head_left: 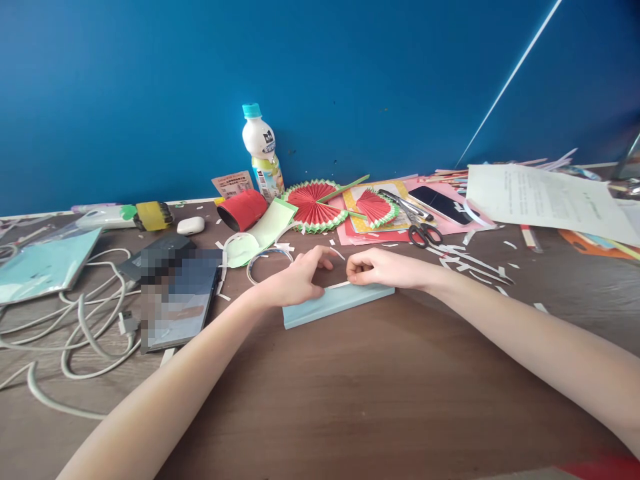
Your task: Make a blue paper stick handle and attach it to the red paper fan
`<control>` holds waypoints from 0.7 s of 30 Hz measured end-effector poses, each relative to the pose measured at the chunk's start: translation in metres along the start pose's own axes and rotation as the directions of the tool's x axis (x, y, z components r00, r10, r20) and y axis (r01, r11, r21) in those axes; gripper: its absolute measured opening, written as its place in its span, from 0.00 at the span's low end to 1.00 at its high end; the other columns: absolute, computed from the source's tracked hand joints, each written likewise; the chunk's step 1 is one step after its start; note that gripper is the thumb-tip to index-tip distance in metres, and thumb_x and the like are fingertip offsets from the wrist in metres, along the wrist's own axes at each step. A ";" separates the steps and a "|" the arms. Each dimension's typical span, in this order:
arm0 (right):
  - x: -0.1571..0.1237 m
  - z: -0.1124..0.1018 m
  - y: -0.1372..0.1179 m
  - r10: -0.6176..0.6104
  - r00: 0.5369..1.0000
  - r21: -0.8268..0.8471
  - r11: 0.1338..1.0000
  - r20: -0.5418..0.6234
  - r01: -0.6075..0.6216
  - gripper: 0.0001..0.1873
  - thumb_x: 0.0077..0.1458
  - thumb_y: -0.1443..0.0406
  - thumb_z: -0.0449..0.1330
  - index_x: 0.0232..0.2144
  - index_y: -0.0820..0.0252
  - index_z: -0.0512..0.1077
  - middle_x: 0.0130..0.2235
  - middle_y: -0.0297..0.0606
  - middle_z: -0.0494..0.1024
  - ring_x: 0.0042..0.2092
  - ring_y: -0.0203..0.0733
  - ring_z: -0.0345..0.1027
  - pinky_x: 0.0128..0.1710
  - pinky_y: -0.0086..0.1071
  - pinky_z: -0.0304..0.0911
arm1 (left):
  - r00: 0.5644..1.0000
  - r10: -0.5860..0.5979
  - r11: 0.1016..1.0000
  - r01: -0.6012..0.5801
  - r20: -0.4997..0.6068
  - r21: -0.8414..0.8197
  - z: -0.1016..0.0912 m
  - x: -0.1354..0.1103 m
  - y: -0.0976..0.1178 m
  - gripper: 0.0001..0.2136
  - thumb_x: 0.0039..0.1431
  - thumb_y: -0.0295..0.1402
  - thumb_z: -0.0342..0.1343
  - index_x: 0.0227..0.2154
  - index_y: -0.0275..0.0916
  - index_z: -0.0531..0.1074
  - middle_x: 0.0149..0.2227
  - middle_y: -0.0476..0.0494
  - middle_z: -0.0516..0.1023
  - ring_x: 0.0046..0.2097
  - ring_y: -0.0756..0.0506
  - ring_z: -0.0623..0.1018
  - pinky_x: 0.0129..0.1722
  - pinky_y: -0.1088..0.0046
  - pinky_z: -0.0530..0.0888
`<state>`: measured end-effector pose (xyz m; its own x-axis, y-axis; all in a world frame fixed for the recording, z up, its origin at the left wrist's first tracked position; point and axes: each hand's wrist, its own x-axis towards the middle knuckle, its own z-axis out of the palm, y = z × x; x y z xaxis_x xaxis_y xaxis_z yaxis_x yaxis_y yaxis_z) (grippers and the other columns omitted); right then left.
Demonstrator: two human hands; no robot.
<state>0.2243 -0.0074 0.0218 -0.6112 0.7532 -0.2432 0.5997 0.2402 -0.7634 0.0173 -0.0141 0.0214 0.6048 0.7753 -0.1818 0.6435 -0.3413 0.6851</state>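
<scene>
A folded light blue paper strip (336,303) lies on the brown table (350,387) in front of me. My left hand (295,277) rests on its left half, fingers curled and pressing on the top fold. My right hand (375,268) pinches the paper's upper edge near the middle, fingers pressed together. The two hands are a few centimetres apart on the same strip.
Behind the hands lie red and green pleated paper fans (313,205), black scissors (424,233), a phone (443,203), a bottle (263,160), a red roll (243,210) and paper scraps. To the left are white cables (85,320), a dark tablet (175,293) and an earbud case (191,225). White sheets (545,200) lie at right.
</scene>
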 end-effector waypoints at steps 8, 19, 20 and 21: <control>0.000 0.001 0.001 0.012 1.000 0.001 1.000 -0.007 -0.012 0.04 0.45 0.65 0.54 0.23 0.60 0.66 0.28 0.30 0.69 0.29 0.33 0.56 0.28 0.27 0.49 | 1.000 0.023 1.000 -0.023 -0.001 0.001 0.000 0.000 0.001 0.27 0.43 0.23 0.50 0.49 0.41 0.56 0.47 0.42 0.67 0.54 0.42 0.64 0.56 0.56 0.55; 0.001 0.002 0.000 0.005 1.000 -0.009 1.000 -0.026 -0.005 0.05 0.44 0.65 0.53 0.24 0.61 0.68 0.29 0.32 0.71 0.30 0.34 0.59 0.29 0.28 0.52 | 1.000 0.000 1.000 0.000 -0.021 0.006 0.002 0.002 -0.001 0.22 0.49 0.27 0.48 0.49 0.44 0.57 0.47 0.44 0.67 0.53 0.42 0.64 0.53 0.57 0.58; 0.001 0.002 0.001 0.005 1.000 -0.010 1.000 -0.027 -0.006 0.05 0.44 0.65 0.53 0.24 0.61 0.68 0.29 0.32 0.71 0.30 0.34 0.59 0.29 0.28 0.52 | 1.000 0.000 1.000 0.001 -0.026 0.012 0.003 0.002 -0.001 0.22 0.49 0.28 0.48 0.49 0.44 0.57 0.46 0.44 0.67 0.52 0.42 0.64 0.53 0.56 0.58; 0.001 0.002 0.001 0.007 1.000 -0.012 1.000 -0.028 -0.007 0.05 0.45 0.66 0.53 0.24 0.61 0.68 0.29 0.33 0.71 0.30 0.34 0.59 0.29 0.28 0.52 | 1.000 -0.002 1.000 0.003 -0.029 0.017 0.003 0.003 -0.002 0.22 0.50 0.29 0.48 0.50 0.44 0.56 0.46 0.45 0.67 0.52 0.42 0.64 0.53 0.56 0.58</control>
<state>0.2234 -0.0078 0.0198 -0.5926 0.7715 -0.2315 0.6101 0.2423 -0.7543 0.0193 -0.0132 0.0177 0.5895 0.7912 -0.1628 0.6530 -0.3481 0.6726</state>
